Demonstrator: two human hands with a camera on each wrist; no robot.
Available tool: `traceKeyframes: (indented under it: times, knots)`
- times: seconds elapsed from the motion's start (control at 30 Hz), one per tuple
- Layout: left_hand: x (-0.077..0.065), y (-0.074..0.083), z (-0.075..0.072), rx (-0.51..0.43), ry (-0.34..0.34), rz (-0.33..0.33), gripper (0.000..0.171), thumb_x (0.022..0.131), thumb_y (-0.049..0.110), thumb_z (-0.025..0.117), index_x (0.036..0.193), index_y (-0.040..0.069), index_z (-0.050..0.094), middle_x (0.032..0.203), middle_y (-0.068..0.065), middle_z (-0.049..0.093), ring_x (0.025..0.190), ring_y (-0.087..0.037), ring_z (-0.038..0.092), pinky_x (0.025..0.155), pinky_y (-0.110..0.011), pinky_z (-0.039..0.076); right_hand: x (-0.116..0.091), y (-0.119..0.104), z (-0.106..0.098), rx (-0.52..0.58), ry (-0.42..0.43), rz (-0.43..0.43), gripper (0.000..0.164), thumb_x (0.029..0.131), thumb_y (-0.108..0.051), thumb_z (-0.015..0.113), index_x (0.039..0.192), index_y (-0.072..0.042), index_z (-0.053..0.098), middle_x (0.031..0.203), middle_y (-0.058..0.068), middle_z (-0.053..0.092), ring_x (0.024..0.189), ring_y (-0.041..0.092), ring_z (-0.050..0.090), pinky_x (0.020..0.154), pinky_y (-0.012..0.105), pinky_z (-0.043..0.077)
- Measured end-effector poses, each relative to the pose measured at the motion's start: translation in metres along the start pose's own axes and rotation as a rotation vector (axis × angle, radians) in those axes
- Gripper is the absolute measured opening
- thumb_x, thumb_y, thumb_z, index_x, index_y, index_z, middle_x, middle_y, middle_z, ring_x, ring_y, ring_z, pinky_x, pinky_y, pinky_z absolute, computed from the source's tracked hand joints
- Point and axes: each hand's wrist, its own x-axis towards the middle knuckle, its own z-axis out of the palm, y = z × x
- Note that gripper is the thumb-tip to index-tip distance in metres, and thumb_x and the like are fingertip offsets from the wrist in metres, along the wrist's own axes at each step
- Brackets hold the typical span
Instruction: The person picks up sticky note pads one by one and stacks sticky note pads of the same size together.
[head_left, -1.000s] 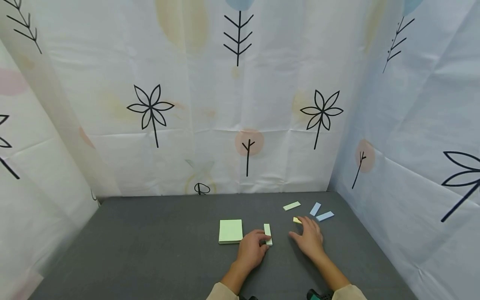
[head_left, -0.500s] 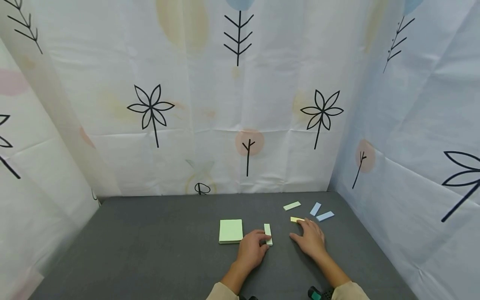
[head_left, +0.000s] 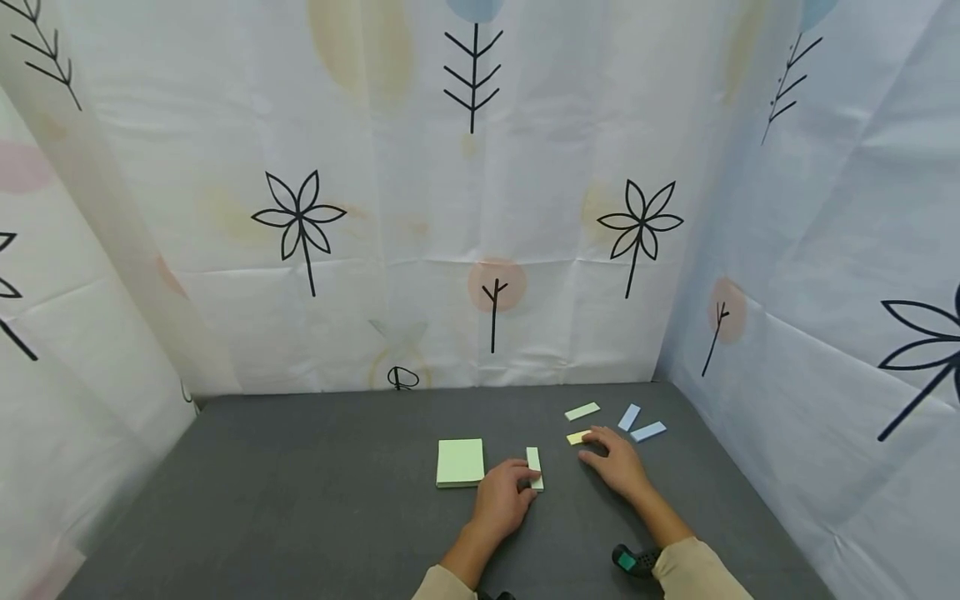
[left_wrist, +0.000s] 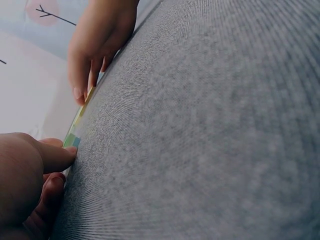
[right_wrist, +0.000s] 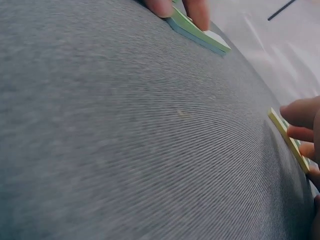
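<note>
My left hand (head_left: 501,500) pinches a narrow light-green sticky note pad (head_left: 534,457) near its lower end. In the right wrist view a blue layer (right_wrist: 192,38) shows under this green pad. My right hand (head_left: 619,463) touches a narrow yellow sticky note pad (head_left: 577,437) with its fingertips, the pad lying flat on the table. The thumb stays apart from that pad in the head view. Left of the left hand lies a square green sticky note pad (head_left: 460,462). The right hand's fingers (right_wrist: 300,112) partly cover the yellow pad in the right wrist view.
Beyond the right hand lie a narrow green pad (head_left: 582,411) and two narrow blue pads, one upright-angled (head_left: 628,417) and one slanted (head_left: 648,432). A dark grey table (head_left: 315,492) holds everything. Patterned white cloth (head_left: 420,208) hangs around its back and sides.
My right hand has shifted slightly left, and the yellow pad has slid left with it, more of it showing. The left hand and the green pad have stayed in place.
</note>
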Motion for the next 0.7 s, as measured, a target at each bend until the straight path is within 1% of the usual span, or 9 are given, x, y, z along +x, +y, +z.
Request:
traceKeyframes:
  times: [0.2, 0.37, 0.4, 0.5, 0.63, 0.7]
  knots:
    - [0.001, -0.001, 0.002, 0.01, 0.004, 0.0, 0.022, 0.077, 0.01, 0.081, 0.097, 0.018, 0.078, 0.109, 0.001, 0.068, 0.092, -0.016, 0.065, 0.078, -0.035, 0.051, 0.009, 0.001, 0.002, 0.072, -0.02, 0.043, 0.024, 0.086, -0.015, 0.074, 0.106, -0.003, 0.072, 0.126, 0.018, 0.062, 0.129, 0.041, 0.045, 0.105, 0.055, 0.032]
    - [0.001, -0.001, 0.004, 0.012, -0.001, -0.01, 0.022, 0.078, 0.01, 0.08, 0.098, 0.018, 0.078, 0.109, 0.001, 0.068, 0.094, -0.017, 0.065, 0.08, -0.036, 0.051, 0.014, -0.002, 0.006, 0.093, -0.009, 0.037, 0.019, 0.086, -0.013, 0.074, 0.102, -0.002, 0.073, 0.12, 0.018, 0.065, 0.127, 0.041, 0.047, 0.108, 0.056, 0.028]
    - [0.001, -0.002, 0.004, 0.011, -0.001, -0.013, 0.022, 0.078, 0.01, 0.08, 0.098, 0.018, 0.078, 0.109, 0.001, 0.068, 0.095, -0.017, 0.065, 0.08, -0.036, 0.051, 0.015, -0.002, 0.007, 0.093, -0.003, 0.03, 0.019, 0.085, -0.012, 0.074, 0.102, -0.002, 0.072, 0.119, 0.018, 0.066, 0.126, 0.041, 0.048, 0.108, 0.057, 0.027]
    - [0.001, -0.002, 0.004, 0.011, -0.001, -0.014, 0.022, 0.078, 0.009, 0.08, 0.098, 0.018, 0.078, 0.109, 0.001, 0.068, 0.093, -0.017, 0.065, 0.079, -0.036, 0.051, 0.016, -0.002, 0.011, 0.087, 0.015, 0.0, 0.022, 0.083, -0.01, 0.076, 0.102, -0.002, 0.072, 0.115, 0.019, 0.067, 0.124, 0.043, 0.049, 0.105, 0.057, 0.031]
    - [0.001, -0.002, 0.003, 0.02, 0.005, -0.003, 0.022, 0.077, 0.009, 0.08, 0.097, 0.017, 0.078, 0.109, 0.0, 0.068, 0.092, -0.017, 0.065, 0.078, -0.035, 0.051, 0.018, -0.002, 0.017, 0.052, 0.045, -0.086, 0.03, 0.076, -0.011, 0.081, 0.103, -0.001, 0.072, 0.11, 0.018, 0.068, 0.121, 0.045, 0.051, 0.097, 0.059, 0.038]
    - [0.001, -0.003, 0.003, 0.024, 0.007, -0.001, 0.022, 0.077, 0.009, 0.08, 0.097, 0.017, 0.078, 0.109, 0.0, 0.068, 0.092, -0.017, 0.065, 0.079, -0.035, 0.051, 0.019, -0.002, 0.019, 0.033, 0.066, -0.137, 0.033, 0.074, -0.012, 0.083, 0.103, -0.001, 0.071, 0.108, 0.017, 0.068, 0.118, 0.046, 0.052, 0.095, 0.06, 0.038]
